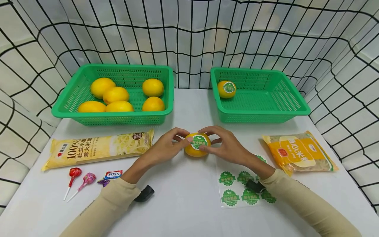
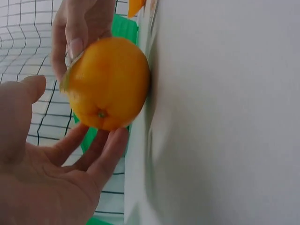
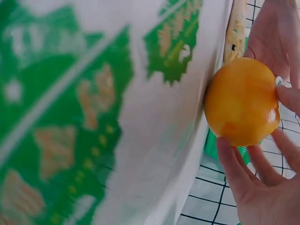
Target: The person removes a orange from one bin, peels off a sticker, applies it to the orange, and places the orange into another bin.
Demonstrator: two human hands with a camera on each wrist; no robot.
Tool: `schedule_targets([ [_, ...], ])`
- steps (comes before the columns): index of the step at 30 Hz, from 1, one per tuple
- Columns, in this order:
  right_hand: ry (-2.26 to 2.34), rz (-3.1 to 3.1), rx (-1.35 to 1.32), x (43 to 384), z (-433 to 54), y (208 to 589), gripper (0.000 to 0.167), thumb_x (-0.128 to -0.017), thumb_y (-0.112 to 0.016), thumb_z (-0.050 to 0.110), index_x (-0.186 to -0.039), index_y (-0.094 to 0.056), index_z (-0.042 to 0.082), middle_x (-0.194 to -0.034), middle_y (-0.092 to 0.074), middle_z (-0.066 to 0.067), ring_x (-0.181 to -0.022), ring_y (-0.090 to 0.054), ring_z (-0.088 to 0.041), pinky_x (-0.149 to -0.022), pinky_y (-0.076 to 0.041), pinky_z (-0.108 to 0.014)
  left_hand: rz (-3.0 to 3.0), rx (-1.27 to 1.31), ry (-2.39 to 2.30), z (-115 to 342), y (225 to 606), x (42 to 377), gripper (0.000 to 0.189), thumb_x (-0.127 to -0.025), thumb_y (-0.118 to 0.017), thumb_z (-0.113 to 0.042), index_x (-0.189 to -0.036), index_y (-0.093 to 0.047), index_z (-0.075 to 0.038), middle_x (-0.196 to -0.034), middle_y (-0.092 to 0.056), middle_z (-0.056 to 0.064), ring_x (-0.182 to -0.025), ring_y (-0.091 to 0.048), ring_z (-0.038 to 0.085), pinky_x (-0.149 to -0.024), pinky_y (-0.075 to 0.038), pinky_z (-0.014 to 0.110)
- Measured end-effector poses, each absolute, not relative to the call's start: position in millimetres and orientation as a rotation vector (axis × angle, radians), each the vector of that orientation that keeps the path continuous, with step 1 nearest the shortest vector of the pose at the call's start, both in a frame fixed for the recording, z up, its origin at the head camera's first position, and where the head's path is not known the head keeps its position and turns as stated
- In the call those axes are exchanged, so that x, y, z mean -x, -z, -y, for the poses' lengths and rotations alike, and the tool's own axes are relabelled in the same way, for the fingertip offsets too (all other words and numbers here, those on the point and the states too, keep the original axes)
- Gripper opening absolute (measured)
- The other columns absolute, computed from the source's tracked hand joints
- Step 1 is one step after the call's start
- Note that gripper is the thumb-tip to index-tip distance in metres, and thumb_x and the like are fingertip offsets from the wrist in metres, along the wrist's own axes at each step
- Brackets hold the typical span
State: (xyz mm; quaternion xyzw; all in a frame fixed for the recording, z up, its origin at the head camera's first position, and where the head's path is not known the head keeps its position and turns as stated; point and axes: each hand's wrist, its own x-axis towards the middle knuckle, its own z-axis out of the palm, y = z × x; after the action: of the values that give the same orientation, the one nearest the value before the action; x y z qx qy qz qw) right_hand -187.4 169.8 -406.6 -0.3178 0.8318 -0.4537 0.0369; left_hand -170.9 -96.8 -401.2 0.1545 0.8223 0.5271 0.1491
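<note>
An orange (image 1: 193, 152) sits on the white table between both hands, a round green-and-white sticker (image 1: 199, 142) on its upper face. My right hand (image 1: 226, 144) holds this orange, thumb on the sticker's edge and fingertips against the far side. The left hand (image 1: 165, 146) touches the fruit with its fingertips; in the left wrist view its thumb (image 2: 35, 88) stands apart from the peel. A sheet of similar stickers (image 1: 234, 184) lies under the right forearm, partly hidden by it. In the right wrist view the orange (image 3: 241, 103) shows bare peel below the thumb.
A green basket (image 1: 124, 115) with several oranges stands back left. Another green basket (image 1: 260, 117), back right, holds one stickered orange (image 1: 226, 89). A pasta packet (image 1: 97, 148), two lollipops (image 1: 89, 178) and wrapped candy (image 1: 112, 175) lie left; a millet bag (image 1: 299, 152) lies right. Black netting surrounds the table.
</note>
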Motion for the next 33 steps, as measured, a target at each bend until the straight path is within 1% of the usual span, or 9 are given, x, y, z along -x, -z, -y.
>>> schedule_targets([
  [3,1.434,-2.454,0.874,189.3,-170.2,404.8,0.054,-0.093,-0.085,0.016,-0.14,-0.061,0.007,-0.141,-0.062,-0.008,-0.129,-0.063,-0.032,-0.1,-0.06,-0.044,-2.379,-0.425,-1.534,92.2,400.4,167.7,0.053,-0.104,-0.07,-0.039,-0.143,-0.055,-0.006,-0.141,-0.06,0.011,-0.123,-0.062,0.03,-0.105,-0.054,0.046],
  [6,1.443,-2.379,0.792,190.4,-171.1,402.3,0.049,-0.097,-0.081,0.016,-0.14,-0.059,0.009,-0.143,-0.06,-0.008,-0.134,-0.06,-0.035,-0.102,-0.059,-0.047,-2.381,-0.412,-1.557,90.5,401.6,166.8,0.054,-0.101,-0.074,-0.036,-0.142,-0.055,-0.006,-0.14,-0.059,0.011,-0.123,-0.062,0.029,-0.106,-0.054,0.045],
  [8,1.435,-2.348,0.776,191.3,-171.4,400.1,0.044,-0.1,-0.077,0.017,-0.14,-0.06,0.011,-0.144,-0.06,-0.007,-0.136,-0.059,-0.035,-0.103,-0.058,-0.047,-2.383,-0.408,-1.561,91.1,402.3,167.1,0.054,-0.101,-0.075,-0.035,-0.142,-0.055,-0.006,-0.14,-0.059,0.011,-0.125,-0.06,0.029,-0.108,-0.053,0.045],
  [10,1.426,-2.323,0.776,192.4,-171.4,398.4,0.04,-0.103,-0.073,0.02,-0.141,-0.06,0.012,-0.144,-0.06,-0.006,-0.136,-0.059,-0.034,-0.107,-0.056,-0.047,-2.379,-0.394,-1.561,92.6,402.3,167.7,0.053,-0.101,-0.074,-0.035,-0.142,-0.055,-0.007,-0.141,-0.059,0.01,-0.126,-0.058,0.028,-0.11,-0.052,0.046],
  [15,1.424,-2.268,0.778,194.5,-172.2,399.2,0.041,-0.106,-0.068,0.022,-0.144,-0.058,0.011,-0.146,-0.058,-0.006,-0.135,-0.06,-0.033,-0.116,-0.047,-0.051,-2.348,-0.364,-1.544,97.1,402.4,169.6,0.052,-0.103,-0.071,-0.038,-0.143,-0.055,-0.01,-0.143,-0.058,0.008,-0.128,-0.057,0.028,-0.109,-0.05,0.047],
  [19,1.413,-2.267,0.778,194.7,-172.3,399.5,0.042,-0.106,-0.068,0.022,-0.145,-0.057,0.011,-0.146,-0.058,-0.007,-0.135,-0.06,-0.033,-0.117,-0.046,-0.054,-2.34,-0.337,-1.547,96.8,403.4,170.7,0.05,-0.104,-0.069,-0.041,-0.142,-0.057,-0.011,-0.142,-0.06,0.007,-0.127,-0.057,0.028,-0.105,-0.051,0.046],
  [25,1.372,-2.288,0.789,195.1,-171.0,396.1,0.042,-0.103,-0.071,0.022,-0.142,-0.059,0.013,-0.145,-0.059,-0.004,-0.136,-0.059,-0.032,-0.116,-0.046,-0.053,-2.357,-0.293,-1.573,91.3,406.3,170.2,0.051,-0.103,-0.069,-0.045,-0.139,-0.06,-0.009,-0.137,-0.063,0.009,-0.123,-0.059,0.029,-0.1,-0.052,0.044],
  [29,1.382,-2.274,0.809,196.3,-171.7,397.6,0.042,-0.104,-0.07,0.022,-0.143,-0.058,0.012,-0.144,-0.059,-0.005,-0.135,-0.059,-0.033,-0.117,-0.045,-0.053,-2.379,-0.302,-1.584,90.5,409.2,170.3,0.049,-0.104,-0.068,-0.044,-0.139,-0.061,-0.009,-0.136,-0.064,0.009,-0.123,-0.06,0.029,-0.1,-0.053,0.044],
  [33,1.407,-2.251,0.803,196.6,-172.5,400.6,0.042,-0.105,-0.069,0.024,-0.144,-0.057,0.013,-0.145,-0.058,-0.005,-0.135,-0.058,-0.032,-0.117,-0.045,-0.053,-2.378,-0.336,-1.573,92.3,410.0,170.4,0.051,-0.104,-0.068,-0.046,-0.14,-0.059,-0.011,-0.137,-0.063,0.008,-0.123,-0.06,0.028,-0.102,-0.052,0.044],
])
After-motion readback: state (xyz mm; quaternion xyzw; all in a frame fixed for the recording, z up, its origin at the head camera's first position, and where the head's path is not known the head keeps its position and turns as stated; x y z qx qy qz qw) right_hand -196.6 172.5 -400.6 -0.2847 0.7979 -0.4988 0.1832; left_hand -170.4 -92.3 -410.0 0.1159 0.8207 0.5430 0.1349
